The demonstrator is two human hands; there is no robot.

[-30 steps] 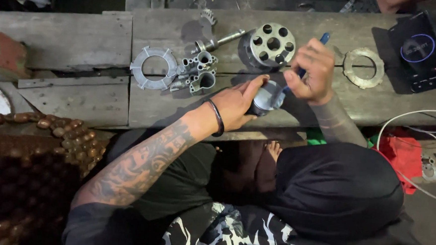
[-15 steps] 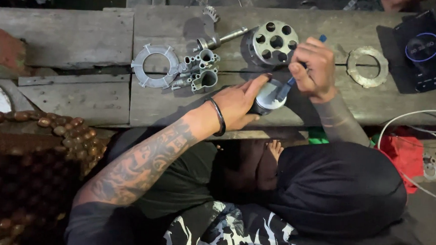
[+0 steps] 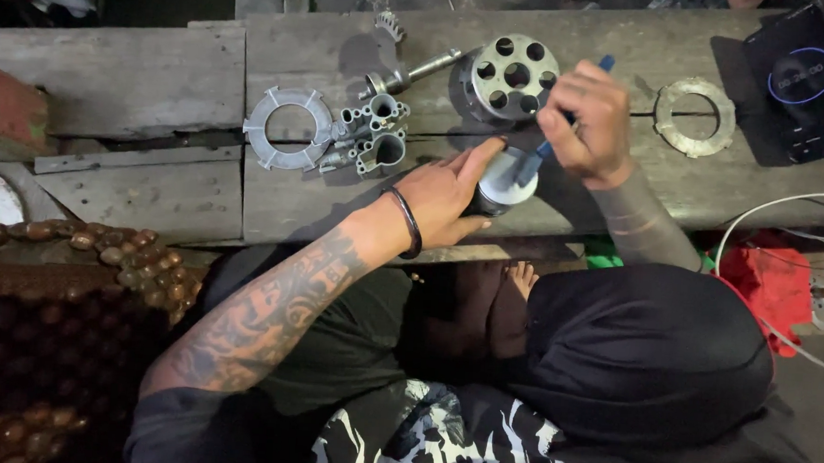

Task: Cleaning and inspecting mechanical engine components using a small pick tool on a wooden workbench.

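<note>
Risk sits first with the small round metal part, a short cylinder with a pale flat top, which stands at the near edge of the bench with little plank left in front of it. The left hand is cupped around its near side, fingers spread and curled loosely against the wall rather than clamped, so a sideways push could tip it or roll it off the edge into the lap below.

The right hand is closed in a fist around a blue-handled tool, whose lower end meets the top of the part; the tip itself is hidden, so I cannot tell what kind it is. If the tool slips off that flat face under pressure, it would likely run straight toward the thumb and fingers of the left hand, which lie just beside the contact point.

Close behind stands a drilled metal drum with a ring of round holes, and to its left a cast housing with tubes touching a flat slotted ring. A jerk of the right elbow could knock the drum. Farther right lie a toothed ring and a dark device with a glowing circle, well apart from the work.
</note>
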